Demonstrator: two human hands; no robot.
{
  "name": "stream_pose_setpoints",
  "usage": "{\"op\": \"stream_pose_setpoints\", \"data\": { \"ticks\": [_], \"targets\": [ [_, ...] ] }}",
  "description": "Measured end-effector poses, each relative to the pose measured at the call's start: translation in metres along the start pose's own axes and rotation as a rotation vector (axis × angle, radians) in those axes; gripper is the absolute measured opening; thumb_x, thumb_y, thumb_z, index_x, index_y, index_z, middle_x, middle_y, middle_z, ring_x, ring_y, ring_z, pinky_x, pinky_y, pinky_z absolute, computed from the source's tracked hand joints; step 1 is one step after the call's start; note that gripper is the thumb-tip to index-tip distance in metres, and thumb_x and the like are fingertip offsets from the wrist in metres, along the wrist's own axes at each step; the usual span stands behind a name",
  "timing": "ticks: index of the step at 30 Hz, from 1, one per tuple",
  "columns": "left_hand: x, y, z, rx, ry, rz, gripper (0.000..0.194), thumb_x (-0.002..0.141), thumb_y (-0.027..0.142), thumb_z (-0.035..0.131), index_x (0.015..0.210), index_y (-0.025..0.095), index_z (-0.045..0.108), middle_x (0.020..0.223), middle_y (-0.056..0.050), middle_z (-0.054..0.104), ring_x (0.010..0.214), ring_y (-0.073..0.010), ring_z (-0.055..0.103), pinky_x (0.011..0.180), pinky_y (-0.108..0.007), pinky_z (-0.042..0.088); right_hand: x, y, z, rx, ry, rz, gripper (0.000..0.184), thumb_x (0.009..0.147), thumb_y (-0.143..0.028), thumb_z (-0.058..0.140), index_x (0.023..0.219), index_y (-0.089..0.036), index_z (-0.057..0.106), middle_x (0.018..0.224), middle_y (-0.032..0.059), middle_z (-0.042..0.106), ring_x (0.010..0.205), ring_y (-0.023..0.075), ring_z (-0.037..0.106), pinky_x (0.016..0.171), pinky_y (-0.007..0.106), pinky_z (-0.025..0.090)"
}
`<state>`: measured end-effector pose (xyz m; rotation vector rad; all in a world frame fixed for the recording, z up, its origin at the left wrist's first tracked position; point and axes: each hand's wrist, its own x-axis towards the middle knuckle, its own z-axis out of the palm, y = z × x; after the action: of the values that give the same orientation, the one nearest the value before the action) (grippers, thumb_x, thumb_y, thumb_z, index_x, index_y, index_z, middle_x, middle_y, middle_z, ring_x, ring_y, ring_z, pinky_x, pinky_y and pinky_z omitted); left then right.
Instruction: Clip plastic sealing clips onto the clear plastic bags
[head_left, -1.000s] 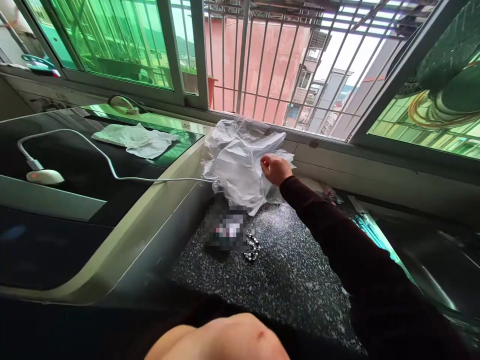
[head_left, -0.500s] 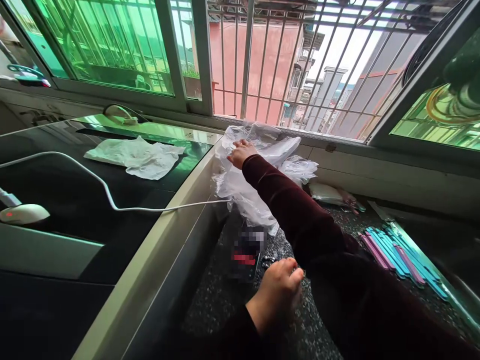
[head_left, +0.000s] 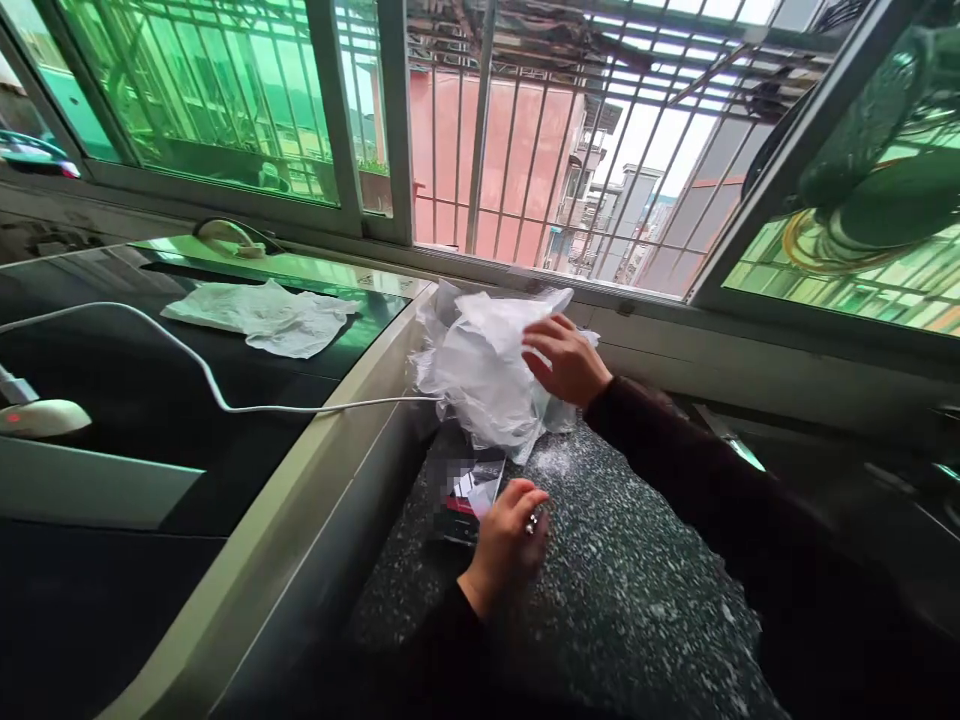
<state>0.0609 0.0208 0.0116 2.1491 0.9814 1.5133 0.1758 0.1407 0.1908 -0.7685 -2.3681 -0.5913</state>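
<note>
My right hand point(head_left: 562, 357) is at the right side of a crumpled heap of clear and white plastic bags point(head_left: 484, 375), its fingers apart and nothing seen in them. Whether the fingertips touch the plastic I cannot tell. Lower down, my left hand point(head_left: 504, 545) is curled, thumb and fingers close around a small shiny metal piece point(head_left: 532, 523), mostly hidden by the fingers. A dark phone-like slab point(head_left: 459, 520), partly blurred out, lies on the speckled counter point(head_left: 637, 580) just left of that hand.
A white cable point(head_left: 217, 385) runs over the raised black glass top point(head_left: 247, 450) to the bags. A white cloth point(head_left: 274, 318) and a white mouse-shaped device point(head_left: 45, 418) lie on that top. Behind stands a barred window point(head_left: 495, 150). My right sleeve covers part of the counter.
My right hand has drawn back from the bags' far left toward their right side. My left hand has shifted left, closing around the shiny piece. The nail files are now out of sight.
</note>
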Motion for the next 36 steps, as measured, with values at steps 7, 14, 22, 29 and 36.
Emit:
{"op": "stream_pose_setpoints", "data": {
  "ticks": [7,14,22,29,36],
  "targets": [
    [0.006,0.0,-0.007,-0.181,0.067,-0.304,0.023,0.084,0.03,0.044,0.091,0.015,0.059,0.079,-0.004,0.06,0.07,-0.0138,0.056,0.067,-0.027,0.045,-0.148,-0.066,-0.05,0.008,-0.058,0.065,0.015,0.083,-0.015,0.047,0.088,-0.016,0.061,0.09,0.0095,0.062,0.087,0.0206,0.053,0.077,0.039,0.05],
    [-0.001,0.027,0.022,-0.484,-0.194,-0.63,0.045,0.079,0.052,0.043,0.079,0.011,0.062,0.049,0.004,0.044,0.043,-0.0087,0.038,0.045,-0.022,0.033,-0.238,-0.134,-0.054,0.102,-0.118,0.187,0.018,0.081,-0.013,0.048,0.094,-0.012,0.059,0.096,0.0128,0.063,0.095,0.0229,0.054,0.081,0.04,0.05],
    [0.002,0.069,0.017,-0.017,-0.426,-0.045,0.019,0.081,0.024,0.047,0.069,0.015,0.059,0.078,-0.006,0.055,0.075,-0.0154,0.052,0.069,-0.027,0.043,-0.287,-0.113,-0.07,0.245,-0.045,0.414,0.016,0.08,-0.012,0.05,0.093,-0.019,0.055,0.087,0.0072,0.062,0.082,0.0175,0.058,0.072,0.032,0.052],
    [-0.004,0.111,0.027,0.226,-0.803,0.392,0.019,0.081,0.015,0.043,0.07,0.016,0.057,0.079,-0.005,0.059,0.067,-0.0129,0.055,0.063,-0.024,0.043,-0.291,-0.079,-0.077,0.274,-0.234,0.385,0.042,0.07,-0.019,0.062,0.112,-0.023,0.055,0.116,0.0102,0.054,0.098,0.0218,0.052,0.081,0.038,0.048],
    [0.001,0.096,0.027,-0.19,-0.925,0.102,0.027,0.085,0.034,0.047,0.105,0.018,0.055,0.099,-0.006,0.063,0.085,-0.0145,0.058,0.076,-0.024,0.046,-0.321,-0.092,-0.077,0.458,-0.166,0.371,0.009,0.077,-0.03,0.059,0.076,-0.022,0.064,0.084,0.0053,0.065,0.078,0.0179,0.052,0.069,0.033,0.047]
  ]
}}
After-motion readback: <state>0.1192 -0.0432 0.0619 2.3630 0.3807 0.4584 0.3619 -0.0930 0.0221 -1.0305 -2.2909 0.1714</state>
